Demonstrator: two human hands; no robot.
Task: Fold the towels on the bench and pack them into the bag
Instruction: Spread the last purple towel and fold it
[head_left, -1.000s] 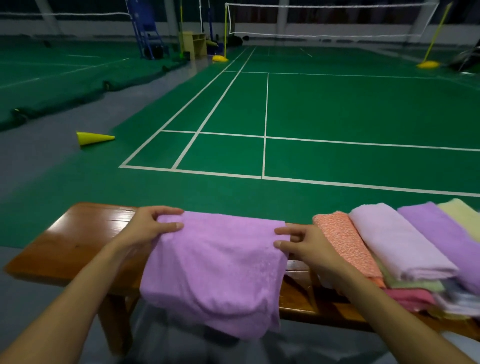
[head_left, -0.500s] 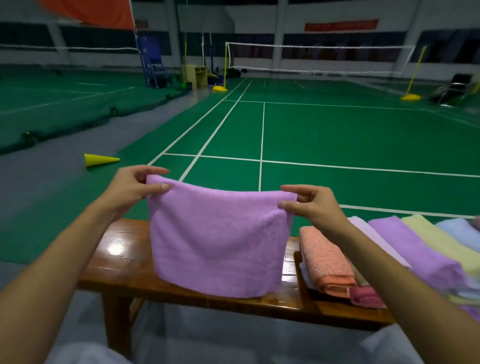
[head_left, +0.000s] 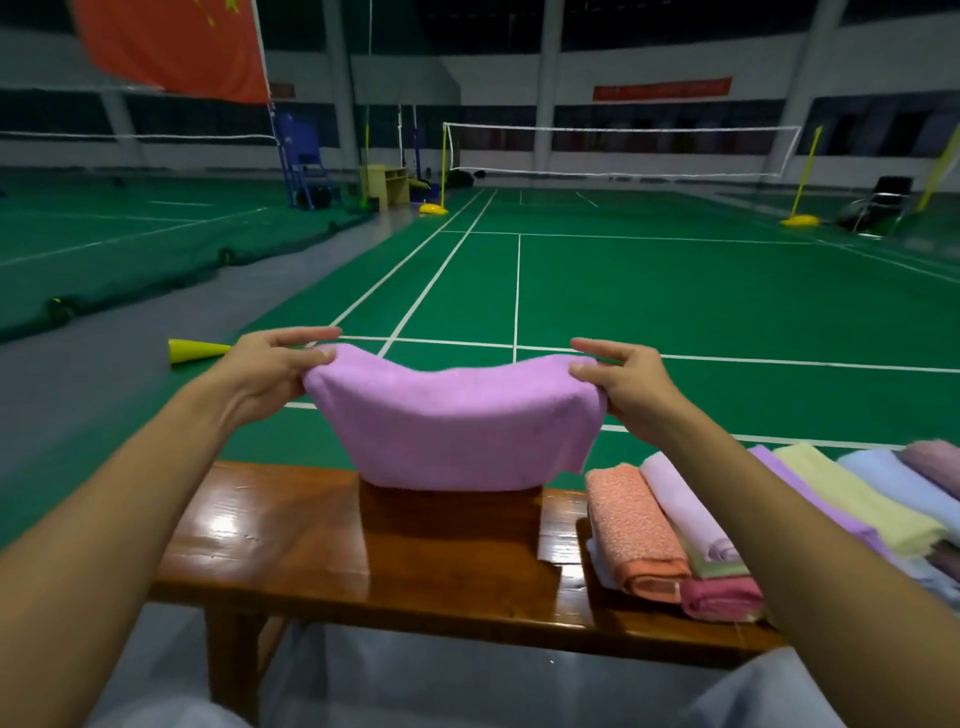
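Left hand (head_left: 265, 371) pinches left top corner of purple terry towel (head_left: 457, 426); right hand (head_left: 631, 384) pinches right top corner. Towel hangs doubled, top edge sagging, lower fold touching glossy wooden bench (head_left: 291, 540) at mid-length. Folded fluffy towels (head_left: 675, 535) stacked toward bench's right end.

Purple towel (head_left: 457, 431) (folded, sagging) hangs above wooden bench (head_left: 291, 551).
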